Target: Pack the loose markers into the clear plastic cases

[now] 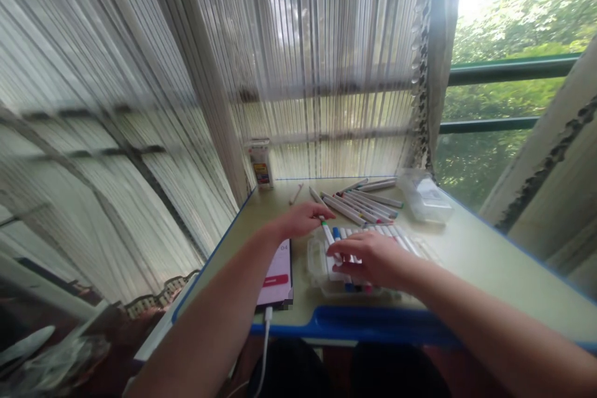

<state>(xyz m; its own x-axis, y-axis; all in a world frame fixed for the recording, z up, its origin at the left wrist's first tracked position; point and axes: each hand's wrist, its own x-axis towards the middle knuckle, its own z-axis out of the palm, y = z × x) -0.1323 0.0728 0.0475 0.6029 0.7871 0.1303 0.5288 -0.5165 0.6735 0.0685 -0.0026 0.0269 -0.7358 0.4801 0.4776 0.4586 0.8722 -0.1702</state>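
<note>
A white marker [328, 234] with a green band slants over the left end of a clear plastic case [317, 280]. My left hand [305, 219] pinches its upper end. The fingers of my right hand [366, 255] close around its lower end, above the case. Inside the case stands a row of white markers [392, 236], one with a blue end [336, 234]; my right hand covers part of the row. Behind the case, several loose markers [359, 205] lie in a fanned pile on the table.
A phone [277, 277] with a white cable [267, 329] lies left of the case. A clear plastic lid or box [426, 199] sits at the back right, a small upright box [262, 165] at the back left. The table [485, 261] has a blue edge; curtains hang behind.
</note>
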